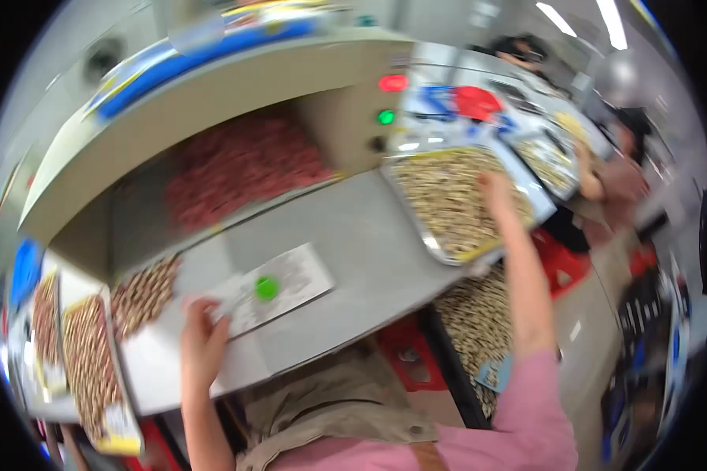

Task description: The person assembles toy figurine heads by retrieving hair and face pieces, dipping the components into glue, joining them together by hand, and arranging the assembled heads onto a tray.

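Note:
My right hand (496,192) reaches into a metal tray (438,250) filled with small pale pieces; its fingers are bent down onto them, and what they grip is too small to tell. Near the left end of a white board (302,271), my left hand (204,326) hovers with thumb and fingers apart. On that board lie a round bright green thing (266,288) and some small grey bits. A patch of brownish pieces (145,294) is spread just beyond my left hand.
A beige machine (235,98) with pink pieces (243,169) inside stands behind the worktop (345,243). Trays of brownish pieces (90,361) lie at left. Below the right tray is a black bin (455,373). A co-worker (616,184) is at upper right.

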`<state>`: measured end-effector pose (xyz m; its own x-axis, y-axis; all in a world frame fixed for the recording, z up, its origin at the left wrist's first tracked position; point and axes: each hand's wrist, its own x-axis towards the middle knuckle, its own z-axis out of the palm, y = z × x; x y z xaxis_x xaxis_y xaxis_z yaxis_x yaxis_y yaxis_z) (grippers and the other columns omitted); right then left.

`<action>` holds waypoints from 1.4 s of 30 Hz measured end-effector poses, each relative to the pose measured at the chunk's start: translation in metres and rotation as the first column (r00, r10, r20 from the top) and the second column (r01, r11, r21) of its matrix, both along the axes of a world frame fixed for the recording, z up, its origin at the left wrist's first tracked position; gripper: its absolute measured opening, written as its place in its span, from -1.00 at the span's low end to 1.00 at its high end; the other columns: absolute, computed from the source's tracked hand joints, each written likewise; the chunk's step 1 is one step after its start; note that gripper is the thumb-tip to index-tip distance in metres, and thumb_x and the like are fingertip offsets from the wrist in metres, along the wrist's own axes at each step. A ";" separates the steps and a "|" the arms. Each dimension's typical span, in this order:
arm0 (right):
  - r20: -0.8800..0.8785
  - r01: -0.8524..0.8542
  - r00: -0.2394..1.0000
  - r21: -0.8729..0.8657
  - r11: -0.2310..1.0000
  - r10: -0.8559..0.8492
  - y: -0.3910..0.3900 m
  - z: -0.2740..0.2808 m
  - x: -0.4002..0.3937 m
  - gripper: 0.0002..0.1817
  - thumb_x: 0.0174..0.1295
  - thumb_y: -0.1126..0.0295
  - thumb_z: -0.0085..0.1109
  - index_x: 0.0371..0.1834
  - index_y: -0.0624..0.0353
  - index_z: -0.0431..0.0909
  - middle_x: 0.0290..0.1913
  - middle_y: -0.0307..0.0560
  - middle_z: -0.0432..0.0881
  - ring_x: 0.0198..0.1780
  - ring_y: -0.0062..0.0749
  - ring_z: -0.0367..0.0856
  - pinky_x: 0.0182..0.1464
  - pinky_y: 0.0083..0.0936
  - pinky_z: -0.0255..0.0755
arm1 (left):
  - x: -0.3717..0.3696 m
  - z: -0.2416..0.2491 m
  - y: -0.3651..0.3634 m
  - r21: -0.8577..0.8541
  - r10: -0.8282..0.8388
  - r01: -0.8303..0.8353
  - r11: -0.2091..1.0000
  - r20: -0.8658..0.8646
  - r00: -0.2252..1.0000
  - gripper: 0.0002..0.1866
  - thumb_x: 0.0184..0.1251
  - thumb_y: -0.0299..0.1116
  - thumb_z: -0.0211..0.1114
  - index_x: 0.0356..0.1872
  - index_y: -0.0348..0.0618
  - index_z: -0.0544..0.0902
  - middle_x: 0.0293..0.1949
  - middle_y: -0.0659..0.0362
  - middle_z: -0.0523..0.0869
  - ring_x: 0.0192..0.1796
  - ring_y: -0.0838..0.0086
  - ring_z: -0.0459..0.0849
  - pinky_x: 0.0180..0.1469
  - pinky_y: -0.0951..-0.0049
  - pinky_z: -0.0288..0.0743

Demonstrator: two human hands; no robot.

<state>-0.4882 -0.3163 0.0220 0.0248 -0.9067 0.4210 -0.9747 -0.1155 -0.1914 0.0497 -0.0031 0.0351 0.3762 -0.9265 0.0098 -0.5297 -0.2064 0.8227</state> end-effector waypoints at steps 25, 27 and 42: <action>0.399 -0.682 0.696 0.104 0.724 0.597 0.171 -0.022 0.237 -0.85 0.23 0.47 0.20 -0.19 0.29 0.52 -0.21 -0.07 0.55 -0.14 -0.37 0.51 -0.05 -0.50 0.40 | 0.040 -0.018 -0.158 -0.163 0.074 0.035 0.986 0.613 0.786 -0.87 0.18 -0.43 0.15 -0.31 -0.20 0.62 -0.26 -0.05 0.67 -0.10 0.10 0.66 -0.06 0.09 0.54; 0.451 -0.659 0.707 0.138 0.740 0.545 0.166 -0.029 0.230 -0.84 0.26 0.47 0.17 -0.16 0.30 0.51 -0.20 -0.07 0.53 -0.10 -0.36 0.50 -0.03 -0.45 0.41 | 0.040 -0.032 -0.172 -0.172 0.127 -0.030 0.985 0.589 0.798 -0.88 0.14 -0.42 0.18 -0.33 -0.15 0.63 -0.32 -0.02 0.66 -0.13 0.15 0.67 -0.09 0.12 0.56; 0.263 -0.653 0.723 -0.043 0.756 0.639 0.178 -0.011 0.237 -0.70 0.31 0.35 0.18 -0.02 0.36 0.57 -0.11 0.19 0.59 -0.16 -0.10 0.57 -0.06 -0.28 0.48 | 0.048 -0.050 -0.169 -0.654 0.306 -0.157 0.740 0.120 0.944 -0.86 0.19 -0.50 0.20 -0.22 -0.24 0.54 -0.24 0.06 0.59 -0.18 0.19 0.64 -0.10 0.28 0.54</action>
<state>-0.2515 -0.1382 0.0111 0.5144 -0.7291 0.4514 -0.5861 -0.6832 -0.4355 0.0977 -0.1718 -0.0152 0.4976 -0.5649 0.6582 -0.7056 0.1777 0.6860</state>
